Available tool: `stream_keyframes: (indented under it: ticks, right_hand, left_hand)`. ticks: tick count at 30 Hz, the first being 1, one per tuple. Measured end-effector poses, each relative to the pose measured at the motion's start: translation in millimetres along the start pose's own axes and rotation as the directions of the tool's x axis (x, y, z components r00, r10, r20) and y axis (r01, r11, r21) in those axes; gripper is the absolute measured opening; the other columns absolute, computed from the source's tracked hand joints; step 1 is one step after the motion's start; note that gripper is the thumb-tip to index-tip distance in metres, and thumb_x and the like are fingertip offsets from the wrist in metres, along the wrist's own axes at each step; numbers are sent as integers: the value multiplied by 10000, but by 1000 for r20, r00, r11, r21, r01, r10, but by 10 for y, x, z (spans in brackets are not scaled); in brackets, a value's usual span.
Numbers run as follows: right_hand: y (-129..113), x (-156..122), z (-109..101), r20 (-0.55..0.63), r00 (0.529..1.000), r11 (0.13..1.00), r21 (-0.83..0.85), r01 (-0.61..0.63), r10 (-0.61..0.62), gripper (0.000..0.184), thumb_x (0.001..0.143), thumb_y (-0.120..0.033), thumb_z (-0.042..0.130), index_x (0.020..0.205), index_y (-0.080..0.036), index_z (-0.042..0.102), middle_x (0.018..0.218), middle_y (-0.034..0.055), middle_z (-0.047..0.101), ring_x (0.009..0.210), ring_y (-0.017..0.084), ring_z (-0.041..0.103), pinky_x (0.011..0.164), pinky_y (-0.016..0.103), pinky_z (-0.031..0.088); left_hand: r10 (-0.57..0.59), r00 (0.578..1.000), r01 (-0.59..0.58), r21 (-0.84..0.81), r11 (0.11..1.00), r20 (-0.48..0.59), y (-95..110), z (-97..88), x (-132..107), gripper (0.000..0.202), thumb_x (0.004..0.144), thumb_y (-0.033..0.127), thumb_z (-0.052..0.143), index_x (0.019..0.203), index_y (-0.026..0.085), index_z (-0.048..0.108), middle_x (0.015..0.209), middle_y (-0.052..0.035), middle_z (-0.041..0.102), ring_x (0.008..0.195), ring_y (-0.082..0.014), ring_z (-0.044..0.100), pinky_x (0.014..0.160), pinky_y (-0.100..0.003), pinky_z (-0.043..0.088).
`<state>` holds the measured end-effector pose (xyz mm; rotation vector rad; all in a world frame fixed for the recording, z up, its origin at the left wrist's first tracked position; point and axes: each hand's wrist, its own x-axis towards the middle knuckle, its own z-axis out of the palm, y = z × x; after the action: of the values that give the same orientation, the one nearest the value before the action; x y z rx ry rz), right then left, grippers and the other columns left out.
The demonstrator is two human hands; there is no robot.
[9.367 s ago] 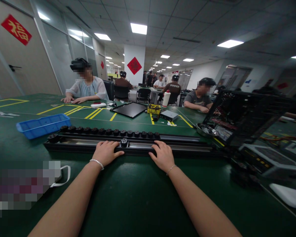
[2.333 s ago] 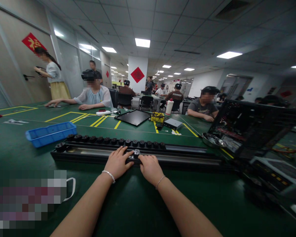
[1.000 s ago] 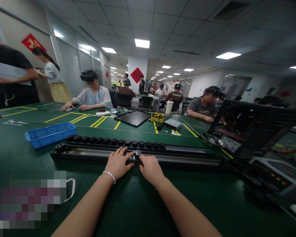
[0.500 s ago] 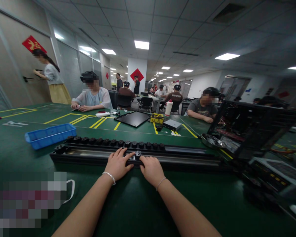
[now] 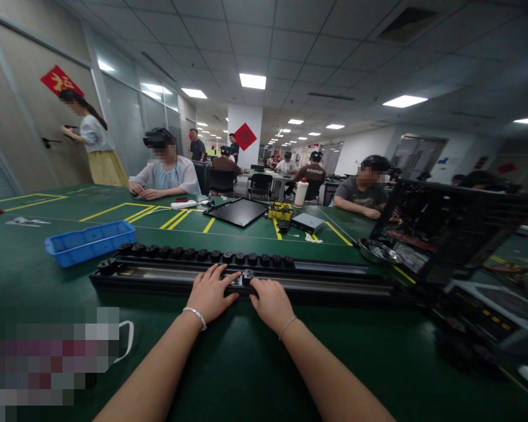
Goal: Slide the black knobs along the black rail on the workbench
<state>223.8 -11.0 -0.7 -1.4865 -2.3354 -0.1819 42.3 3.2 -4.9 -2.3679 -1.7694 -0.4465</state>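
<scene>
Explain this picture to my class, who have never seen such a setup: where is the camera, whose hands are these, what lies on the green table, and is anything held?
There is no machine here. One camera, worn on a person's head, looks forward and down, so the two bare arms coming in from the bottom are that person's own.

The left hand lies flat, fingers spread, on a long black rail. The right hand rests beside it, fingers curled at a small part on the rail. Both hands touch the part, but whether the right one pinches it cannot be told.

On the table, behind the rail, stand a row of black knobs, a blue tray, a flat black panel, a white bottle, a metal dish and an open black case. Other people sit farther back.
</scene>
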Motion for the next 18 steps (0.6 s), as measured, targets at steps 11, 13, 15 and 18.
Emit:
stream_keyframes:
  ticks: [11, 13, 15, 18]
  right_hand:
    - [17, 1, 29, -8, 1000, 1000, 16, -5, 5, 161, 776, -228, 530, 937, -214, 529, 853, 23, 615, 842, 179, 536, 780, 287, 340]
    - [20, 2, 30, -8, 1000, 1000, 17, -6, 6, 166, 775, -230, 533, 940, -213, 531, 858, 24, 616, 846, 179, 535, 787, 288, 341]
    - [25, 2, 32, -3, 1000, 1000, 17, -6, 6, 172, 776, -235, 535, 946, -211, 533, 866, 27, 616, 850, 180, 536, 791, 289, 342]
    - [28, -1, 27, 1, 1000, 1000, 16, -8, 8, 177, 778, -242, 535, 952, -209, 532, 876, 28, 616, 856, 178, 536, 795, 288, 342]
  left_hand:
    - [-9, 1000, 9, -6, 1000, 12, 16, -27, -4, 523, 728, 497, 511, 1238, 434, 415, 1366, -19, 391, 1273, -265, 274, 969, -445, 257]
    - [-8, 1000, 8, -6, 1000, 8, 17, -29, -3, 524, 727, 495, 514, 1239, 434, 414, 1364, -21, 393, 1271, -263, 279, 968, -445, 259]
    - [-5, 1000, 5, -6, 1000, 8, 15, -26, -1, 526, 728, 499, 511, 1240, 433, 412, 1364, -23, 392, 1271, -263, 281, 968, -446, 259]
    - [-6, 1000, 7, -6, 1000, 13, 13, -24, 2, 527, 728, 503, 509, 1241, 434, 411, 1364, -25, 392, 1274, -266, 273, 968, -450, 258]
